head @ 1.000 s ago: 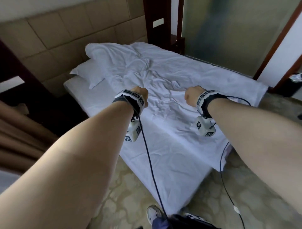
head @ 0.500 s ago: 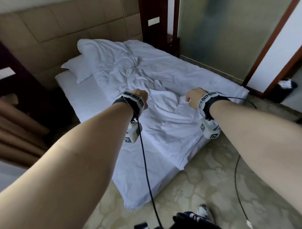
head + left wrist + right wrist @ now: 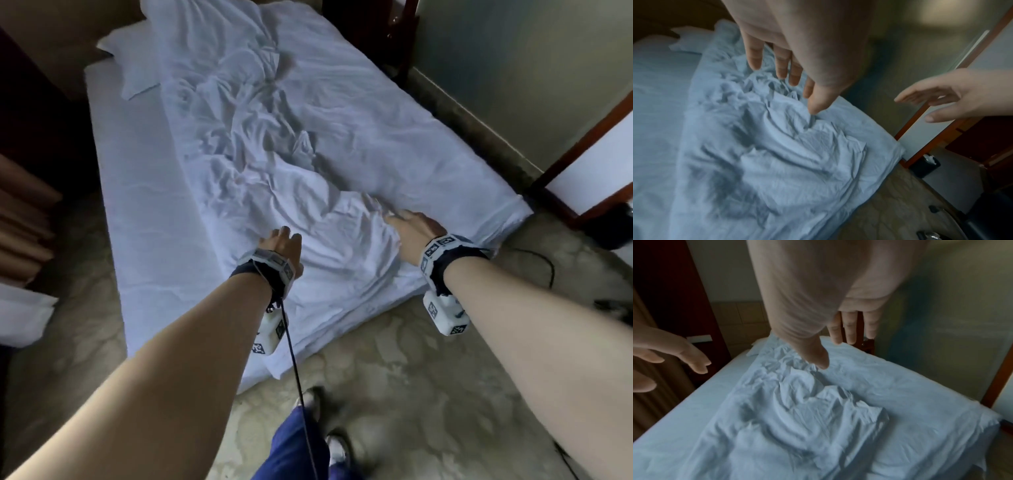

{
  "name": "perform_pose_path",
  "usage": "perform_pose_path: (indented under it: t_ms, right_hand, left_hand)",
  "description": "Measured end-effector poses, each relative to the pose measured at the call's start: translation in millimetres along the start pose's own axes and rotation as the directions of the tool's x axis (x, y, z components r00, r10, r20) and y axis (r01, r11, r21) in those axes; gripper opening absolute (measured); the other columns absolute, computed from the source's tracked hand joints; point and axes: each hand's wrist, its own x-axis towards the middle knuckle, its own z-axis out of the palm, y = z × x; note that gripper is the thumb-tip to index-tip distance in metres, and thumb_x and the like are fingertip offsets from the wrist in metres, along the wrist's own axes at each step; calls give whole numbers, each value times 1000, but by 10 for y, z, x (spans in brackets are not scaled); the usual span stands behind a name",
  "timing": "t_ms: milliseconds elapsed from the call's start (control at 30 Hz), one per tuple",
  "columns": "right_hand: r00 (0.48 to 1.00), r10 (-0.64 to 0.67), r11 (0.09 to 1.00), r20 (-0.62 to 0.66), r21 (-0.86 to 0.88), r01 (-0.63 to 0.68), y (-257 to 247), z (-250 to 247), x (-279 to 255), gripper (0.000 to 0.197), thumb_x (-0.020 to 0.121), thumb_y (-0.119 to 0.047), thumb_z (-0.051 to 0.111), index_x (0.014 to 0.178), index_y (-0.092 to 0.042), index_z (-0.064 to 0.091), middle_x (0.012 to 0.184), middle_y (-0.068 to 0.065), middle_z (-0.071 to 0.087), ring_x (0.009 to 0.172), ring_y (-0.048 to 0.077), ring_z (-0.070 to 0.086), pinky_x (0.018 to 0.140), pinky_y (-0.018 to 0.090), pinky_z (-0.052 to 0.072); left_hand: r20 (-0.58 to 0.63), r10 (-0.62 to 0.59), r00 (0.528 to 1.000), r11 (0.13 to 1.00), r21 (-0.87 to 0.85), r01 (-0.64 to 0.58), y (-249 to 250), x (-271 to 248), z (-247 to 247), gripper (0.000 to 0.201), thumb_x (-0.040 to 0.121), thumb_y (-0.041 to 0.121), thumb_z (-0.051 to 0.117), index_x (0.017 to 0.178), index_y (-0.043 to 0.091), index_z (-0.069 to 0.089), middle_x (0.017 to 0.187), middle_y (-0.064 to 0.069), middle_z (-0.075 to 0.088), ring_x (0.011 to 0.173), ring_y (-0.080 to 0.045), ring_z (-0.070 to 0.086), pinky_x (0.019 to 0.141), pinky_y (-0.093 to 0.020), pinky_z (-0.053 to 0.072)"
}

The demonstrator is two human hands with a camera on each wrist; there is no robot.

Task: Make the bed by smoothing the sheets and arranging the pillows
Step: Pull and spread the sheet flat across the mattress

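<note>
Crumpled white cotton sheet [image 3: 274, 192] lies bunched over the foot of the mattress, so I hover my left hand [image 3: 279, 245] and right hand [image 3: 412, 229] above it, fingers spread flat, holding nothing, ready to smooth.

Three cameras on me at the foot of the bed [image 3: 144, 240].

My head camera looks steeply down from standing height over both forearms, facing up the bed toward the pillow [image 3: 126, 54]. The wrist cameras sit far closer, each looking along its palm and straight fingers: my left hand [image 3: 797, 48] and my right hand [image 3: 818, 305]. All three views share the crumpled sheet [image 3: 281, 192] near the foot, and each wrist view catches the other hand at its edge.
</note>
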Motion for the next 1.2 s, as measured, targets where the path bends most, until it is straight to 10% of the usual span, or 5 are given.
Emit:
perform_pose_path:
  t_ms: [433, 733, 900, 1000, 1200]
  right_hand:
    - [927, -283, 837, 247, -409, 364, 1001, 2053, 1788, 104, 82, -9, 60, 152, -37, -11, 157, 9, -29, 146, 32, -21, 116, 60, -8]
    - [854, -488, 714, 181, -481, 510, 1528, 2411, 2743, 105, 73, -30, 70, 153, -37, 1, 162, 11, -5, 147, 40, -1, 113, 65, -4]
    - [730, -640, 653, 240, -330, 681, 1504, 2133, 2796, 47, 81, -7, 57, 127, -16, 53, 122, 14, 60, 112, 36, 57, 102, 49, 38]
    - [712, -627, 613, 317, -362, 702, 1590, 1802, 2348, 35, 89, -2, 52, 123, -9, 54, 118, 18, 58, 109, 40, 58, 89, 47, 46]
    - [668, -648, 594, 367, -306, 744, 2042, 1710, 1697, 30, 92, -6, 53, 122, -12, 58, 117, 10, 57, 107, 36, 60, 86, 45, 48]
  left_hand:
    - [57, 76, 996, 981, -181, -65, 1542, 1758, 2227, 115, 67, 84, 51, 154, 27, 1, 163, -4, -12, 150, -29, -2, 117, -59, 10]
    - [-29, -226, 974, 950, -227, 214, 2028, 2438, 2724, 110, 77, 60, 64, 155, 20, -2, 163, -6, -9, 149, -33, -5, 112, -69, -2]
    - [-20, -369, 929, 851, -409, 329, 2034, 2458, 2401, 54, 93, 17, 50, 145, 20, 39, 136, -18, 55, 118, -39, 56, 95, -48, 44]
    - [-79, -449, 890, 809, -459, 367, 2231, 2212, 2206, 50, 87, 10, 53, 135, 22, 55, 105, -20, 70, 94, -40, 66, 78, -44, 51]
    - [-193, -418, 888, 819, -502, 277, 2805, 1692, 2281, 54, 83, -3, 63, 132, 19, 60, 128, -11, 64, 107, -35, 66, 85, -46, 54]
